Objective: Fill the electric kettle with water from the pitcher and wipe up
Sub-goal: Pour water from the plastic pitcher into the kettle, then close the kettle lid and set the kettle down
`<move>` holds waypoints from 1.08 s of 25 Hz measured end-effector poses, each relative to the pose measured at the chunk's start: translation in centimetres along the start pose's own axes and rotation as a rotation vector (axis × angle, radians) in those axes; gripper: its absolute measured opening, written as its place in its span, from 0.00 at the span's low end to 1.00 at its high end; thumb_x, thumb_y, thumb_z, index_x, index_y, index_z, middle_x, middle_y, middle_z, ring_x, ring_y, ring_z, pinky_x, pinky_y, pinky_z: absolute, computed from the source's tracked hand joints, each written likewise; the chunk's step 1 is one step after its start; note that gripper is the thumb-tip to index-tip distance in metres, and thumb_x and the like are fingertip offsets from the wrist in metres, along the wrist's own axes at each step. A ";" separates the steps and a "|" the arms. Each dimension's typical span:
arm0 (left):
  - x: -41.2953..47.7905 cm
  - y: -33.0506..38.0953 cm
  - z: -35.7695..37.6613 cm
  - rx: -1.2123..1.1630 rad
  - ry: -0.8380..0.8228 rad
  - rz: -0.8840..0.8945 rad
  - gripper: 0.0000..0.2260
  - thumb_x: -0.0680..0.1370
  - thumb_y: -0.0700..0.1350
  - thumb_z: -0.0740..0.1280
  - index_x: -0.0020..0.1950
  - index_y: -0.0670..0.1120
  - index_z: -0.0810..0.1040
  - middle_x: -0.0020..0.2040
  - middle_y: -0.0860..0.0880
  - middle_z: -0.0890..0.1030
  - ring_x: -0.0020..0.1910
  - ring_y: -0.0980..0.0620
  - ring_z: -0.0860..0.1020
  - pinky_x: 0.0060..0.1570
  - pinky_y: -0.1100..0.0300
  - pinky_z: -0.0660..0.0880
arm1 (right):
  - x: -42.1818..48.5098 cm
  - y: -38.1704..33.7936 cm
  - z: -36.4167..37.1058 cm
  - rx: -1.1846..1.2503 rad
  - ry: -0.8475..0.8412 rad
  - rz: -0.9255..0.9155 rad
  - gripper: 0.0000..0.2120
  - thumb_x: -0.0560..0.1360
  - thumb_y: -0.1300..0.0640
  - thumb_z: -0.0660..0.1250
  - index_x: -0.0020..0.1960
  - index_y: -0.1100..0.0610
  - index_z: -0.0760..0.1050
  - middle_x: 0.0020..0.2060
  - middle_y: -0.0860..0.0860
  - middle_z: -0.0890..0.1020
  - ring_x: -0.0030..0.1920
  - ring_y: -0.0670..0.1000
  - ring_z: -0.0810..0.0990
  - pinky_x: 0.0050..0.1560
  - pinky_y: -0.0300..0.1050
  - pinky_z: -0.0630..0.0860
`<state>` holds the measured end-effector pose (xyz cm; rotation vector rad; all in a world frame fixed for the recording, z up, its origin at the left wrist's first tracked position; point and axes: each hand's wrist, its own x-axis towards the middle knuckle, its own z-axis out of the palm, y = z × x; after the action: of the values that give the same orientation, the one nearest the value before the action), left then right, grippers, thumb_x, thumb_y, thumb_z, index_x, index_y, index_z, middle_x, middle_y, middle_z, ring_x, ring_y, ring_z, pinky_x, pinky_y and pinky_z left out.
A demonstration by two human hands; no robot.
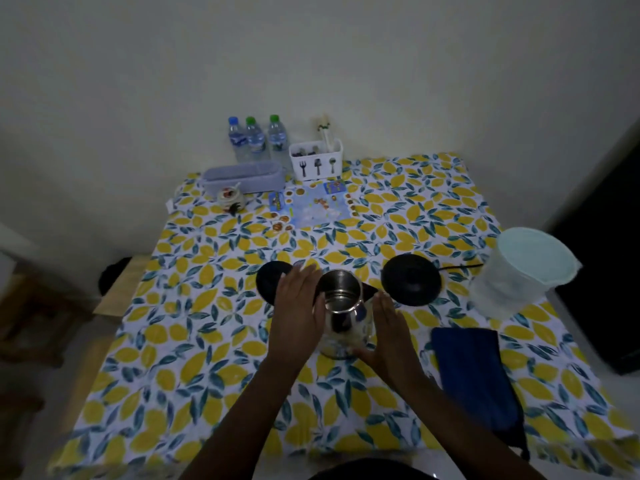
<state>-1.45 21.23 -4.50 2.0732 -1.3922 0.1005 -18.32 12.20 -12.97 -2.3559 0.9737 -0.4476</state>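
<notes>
Shiny steel kettle (343, 306), cylindrical, open-topped, stands between left hand (298, 313) and right hand (388, 337), both flat, fingers straight.

Lidless steel kettle (341, 306), upright mid-table

One wide-angle view looks from the person's head, forward and steeply down across the worktop (207, 341) to the far wall (311, 64). It sits nearest the left hand (294, 317) and right hand (388, 337), with the forearms entering from the bottom edge.
</notes>
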 end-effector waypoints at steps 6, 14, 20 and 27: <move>0.2 -3.9 -3.2 -0.168 0.063 -0.251 0.25 0.80 0.48 0.63 0.75 0.44 0.60 0.77 0.43 0.59 0.76 0.45 0.55 0.71 0.52 0.59 | 1.3 -1.2 1.1 -0.043 0.088 0.074 0.54 0.66 0.42 0.74 0.76 0.60 0.43 0.76 0.54 0.49 0.75 0.55 0.50 0.72 0.59 0.60; 1.9 -1.0 -2.7 -0.451 -0.135 -0.048 0.30 0.77 0.51 0.67 0.75 0.50 0.58 0.74 0.54 0.63 0.72 0.59 0.61 0.69 0.57 0.65 | 1.0 -2.4 -0.1 0.146 0.081 0.135 0.55 0.65 0.49 0.77 0.75 0.48 0.39 0.75 0.53 0.60 0.71 0.53 0.65 0.62 0.41 0.68; 3.9 0.5 1.4 -0.095 -0.438 0.173 0.30 0.77 0.58 0.64 0.76 0.49 0.58 0.77 0.49 0.59 0.77 0.47 0.53 0.74 0.46 0.55 | 0.8 -1.7 -0.8 0.238 0.033 0.131 0.55 0.66 0.49 0.77 0.75 0.45 0.38 0.73 0.48 0.63 0.68 0.48 0.69 0.51 0.30 0.70; 3.1 0.1 3.3 -0.072 -0.421 0.072 0.30 0.78 0.62 0.57 0.76 0.49 0.58 0.77 0.50 0.59 0.77 0.50 0.52 0.75 0.49 0.53 | 0.7 -0.7 -1.0 0.280 0.001 0.096 0.52 0.67 0.51 0.76 0.74 0.44 0.39 0.71 0.46 0.64 0.67 0.43 0.66 0.55 0.28 0.66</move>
<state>-1.05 16.91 -5.81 2.0595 -1.6881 -0.3716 -17.94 11.75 -11.67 -2.0498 0.9535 -0.5123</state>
